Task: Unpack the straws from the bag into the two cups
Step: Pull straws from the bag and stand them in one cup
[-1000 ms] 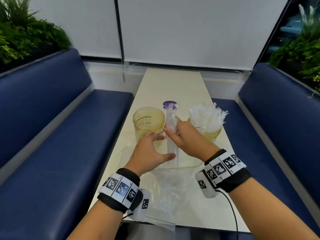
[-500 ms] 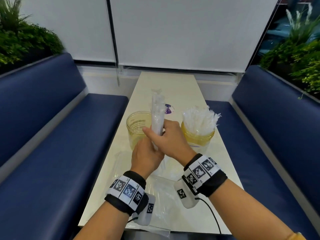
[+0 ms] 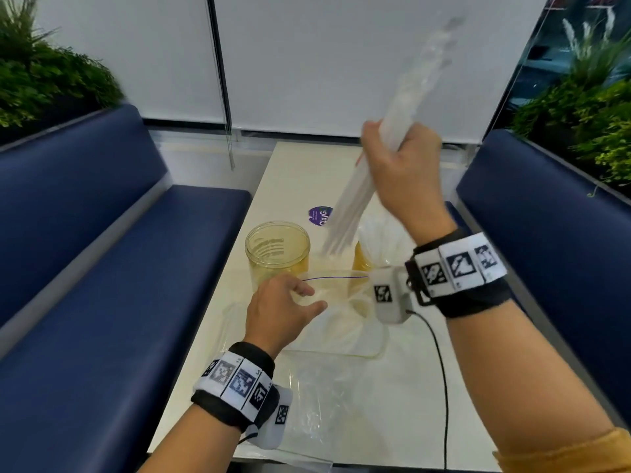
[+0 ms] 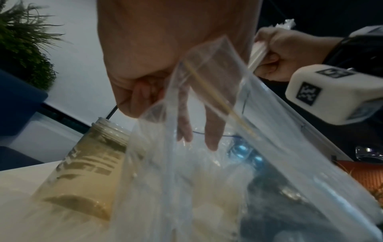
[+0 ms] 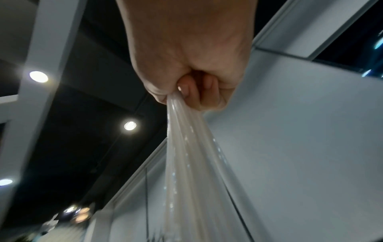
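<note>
my right hand (image 3: pixel 406 172) fist-grips straws (image 3: pixel 355 196), raised above tabletop (image 3: pixel 300 165) | left hand (image 3: pixel 278 310) fingers pinch bag (image 3: pixel 341 322) mouth | next: upright bundle, lower ends into empty cup (image 3: pixel 277 249), release low | far cup (image 3: pixel 362 259) already full

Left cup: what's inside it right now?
The left cup looks empty in the head view: bare bottom, no straws. Its lower front is hidden behind the left hand and the bag. The right hand grips a straw bundle above.
</note>
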